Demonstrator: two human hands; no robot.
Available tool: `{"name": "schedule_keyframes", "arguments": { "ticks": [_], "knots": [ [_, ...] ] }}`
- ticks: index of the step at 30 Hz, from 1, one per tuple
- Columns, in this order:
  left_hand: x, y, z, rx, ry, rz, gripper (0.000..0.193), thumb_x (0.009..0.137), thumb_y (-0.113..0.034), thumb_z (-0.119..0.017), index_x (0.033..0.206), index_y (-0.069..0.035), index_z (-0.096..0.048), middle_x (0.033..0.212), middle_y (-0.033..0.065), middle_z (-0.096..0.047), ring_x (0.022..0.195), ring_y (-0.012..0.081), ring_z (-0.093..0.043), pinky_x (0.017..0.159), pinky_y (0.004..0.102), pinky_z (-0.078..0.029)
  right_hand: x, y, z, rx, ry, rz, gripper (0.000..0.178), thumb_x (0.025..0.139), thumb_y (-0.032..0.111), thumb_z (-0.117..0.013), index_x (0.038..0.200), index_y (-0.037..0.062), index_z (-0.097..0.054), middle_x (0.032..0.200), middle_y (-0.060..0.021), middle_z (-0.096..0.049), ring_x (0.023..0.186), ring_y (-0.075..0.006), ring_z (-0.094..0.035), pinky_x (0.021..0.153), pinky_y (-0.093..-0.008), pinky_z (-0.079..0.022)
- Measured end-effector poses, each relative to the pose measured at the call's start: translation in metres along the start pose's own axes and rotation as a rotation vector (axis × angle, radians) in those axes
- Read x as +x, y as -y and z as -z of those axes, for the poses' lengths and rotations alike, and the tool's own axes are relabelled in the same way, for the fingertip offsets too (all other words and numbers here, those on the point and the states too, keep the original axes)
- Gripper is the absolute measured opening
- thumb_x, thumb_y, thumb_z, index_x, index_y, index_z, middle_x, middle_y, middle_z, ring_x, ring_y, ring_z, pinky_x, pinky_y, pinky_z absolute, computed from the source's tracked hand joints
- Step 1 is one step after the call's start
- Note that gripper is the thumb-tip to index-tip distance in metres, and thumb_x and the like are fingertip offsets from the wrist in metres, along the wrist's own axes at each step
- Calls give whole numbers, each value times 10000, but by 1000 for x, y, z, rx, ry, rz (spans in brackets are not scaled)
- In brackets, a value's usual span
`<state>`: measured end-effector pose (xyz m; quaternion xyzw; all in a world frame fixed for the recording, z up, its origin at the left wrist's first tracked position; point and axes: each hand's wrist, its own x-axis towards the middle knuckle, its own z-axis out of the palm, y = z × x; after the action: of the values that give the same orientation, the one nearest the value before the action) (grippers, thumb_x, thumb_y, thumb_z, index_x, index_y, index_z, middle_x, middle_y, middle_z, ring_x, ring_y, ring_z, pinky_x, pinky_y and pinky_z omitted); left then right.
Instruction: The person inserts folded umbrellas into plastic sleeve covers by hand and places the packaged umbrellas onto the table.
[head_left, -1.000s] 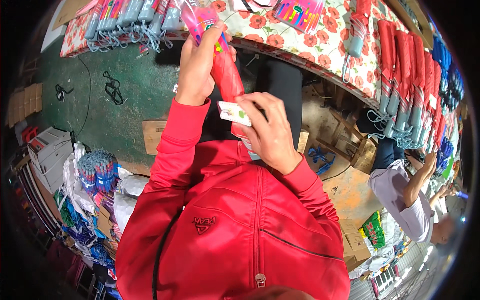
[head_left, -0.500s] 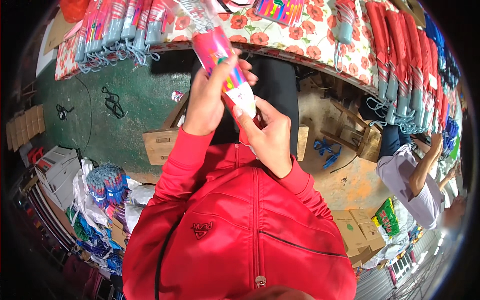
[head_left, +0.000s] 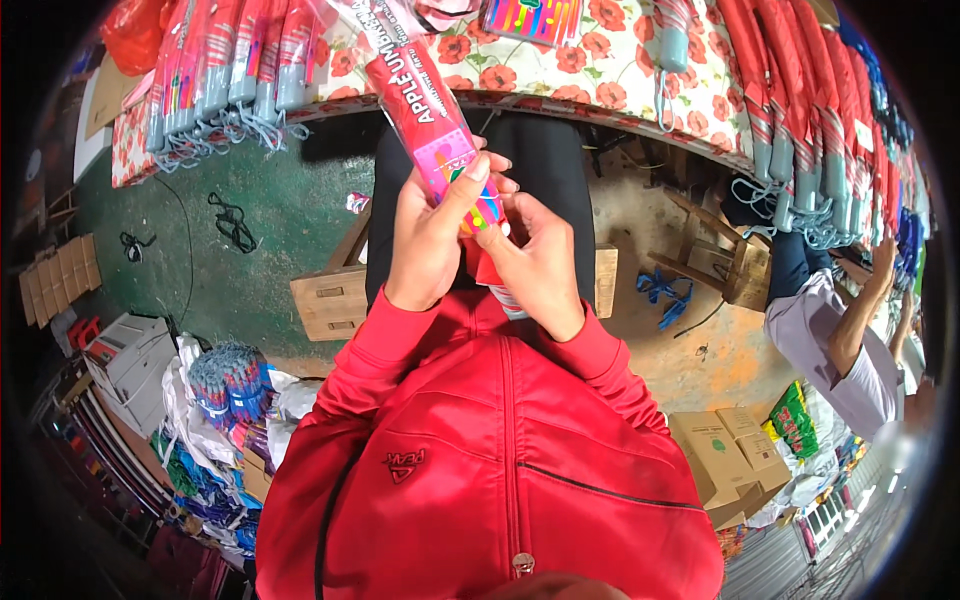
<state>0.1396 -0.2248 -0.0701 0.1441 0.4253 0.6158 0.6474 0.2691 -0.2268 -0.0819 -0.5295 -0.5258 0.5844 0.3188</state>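
Observation:
A folded red umbrella (head_left: 412, 105) in a clear plastic sleeve (head_left: 350, 22) slants up and left from my lap toward the table edge. Wrapped around it is a bright pink, multicoloured printed card (head_left: 452, 172). My left hand (head_left: 430, 240) is closed around the card, thumb lying along its front. Lower down, my right hand (head_left: 540, 262) pinches the card's bottom end between thumb and fingers. A grey-and-white striped part (head_left: 508, 300) of the umbrella shows beneath my right hand; its lower end is hidden.
Across the front runs a table with a poppy-patterned cloth (head_left: 600, 92). Sleeved umbrellas (head_left: 215, 75) lie at its left, red umbrellas with grey handles (head_left: 790, 110) at its right. A printed card stack (head_left: 532, 18) lies between. A co-worker (head_left: 835, 340) sits at right, near cardboard boxes (head_left: 715, 455).
More of the red umbrella shows above my left hand. The card's white lower part is covered now, and my right hand has moved slightly down, exposing the striped part.

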Motion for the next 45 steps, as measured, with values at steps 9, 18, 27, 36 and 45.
{"name": "schedule_keyframes", "arguments": {
  "ticks": [9, 18, 27, 36, 45],
  "knots": [
    [17, -30, 17, -60, -102, -249, 362, 991, -109, -589, 1317, 15, -493, 1152, 147, -637, 993, 246, -657, 885, 359, -544, -12, 32, 32, -220, 276, -3, 273, 892, 166, -733, 1049, -43, -655, 801, -95, -655, 626, -126, -528, 592, -261, -440],
    [-7, -18, 2, -83, 19, -97, 363, 972, -87, -591, 1303, 1, -470, 1103, 158, -644, 938, 251, -668, 836, 362, -551, -11, 33, 22, 35, 440, -100, 317, 889, 163, -741, 1105, -46, -641, 821, -109, -672, 609, -159, -550, 566, -308, -447],
    [-13, -27, 13, -163, -94, -124, 371, 969, -64, -548, 1318, -11, -435, 989, 140, -613, 728, 216, -627, 678, 337, -544, -22, 31, 36, 333, 625, -211, 242, 880, 26, -704, 1104, -48, -649, 800, -57, -654, 629, -115, -555, 584, -256, -454],
    [-36, -58, -2, -45, -87, -151, 412, 953, -56, -524, 1354, -28, -434, 914, 95, -570, 595, 171, -543, 549, 312, -492, -42, 36, -9, 111, 393, 51, 266, 866, 6, -701, 1118, -47, -633, 819, -56, -653, 628, -119, -564, 604, -240, -457],
    [-40, -99, 9, 404, -66, -198, 660, 774, 73, -551, 1410, -29, -410, 962, 100, -650, 624, 164, -579, 531, 249, -478, -45, 60, -38, 114, 305, 115, 257, 901, -5, -634, 1156, -31, -614, 825, -53, -648, 677, -114, -558, 652, -223, -458]
  ]
}}
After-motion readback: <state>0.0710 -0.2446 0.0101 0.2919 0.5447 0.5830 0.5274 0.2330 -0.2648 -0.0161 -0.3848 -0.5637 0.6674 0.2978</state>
